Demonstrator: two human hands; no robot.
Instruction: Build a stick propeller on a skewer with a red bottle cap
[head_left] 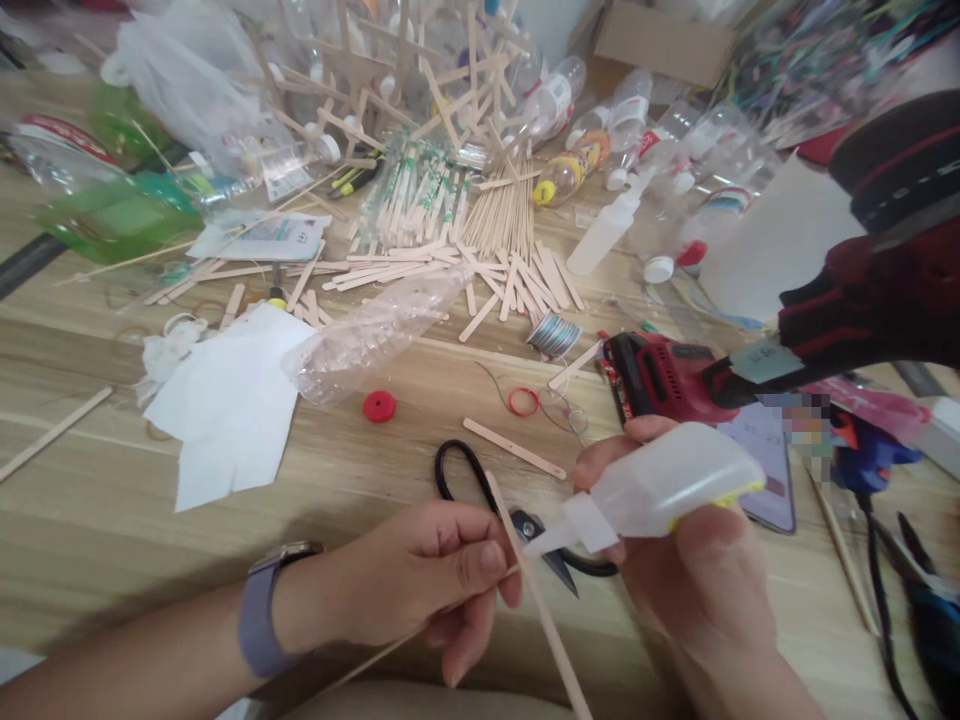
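My left hand (450, 575) pinches a thin bamboo skewer (382, 655) between thumb and fingers. The skewer's tip meets a long flat craft stick (544, 610) that slants past the fingertips; whether the fingers also grip this stick I cannot tell. In my right hand (697, 570) lies a translucent white glue bottle (667, 480), tilted with its nozzle pointing left. The nozzle tip is at the craft stick, close to where the skewer meets it. Black-handled scissors (529, 527) lie on the table behind the sticks, partly hidden by my hands.
On the wooden table (375, 440) lie a loose craft stick (514, 447), a red disc (379, 406), white paper (240, 400) and a wire spool (553, 335). A red-black power tool (675, 375) stands at right. Piled sticks (420, 265) and plastic bottles (630, 110) fill the back.
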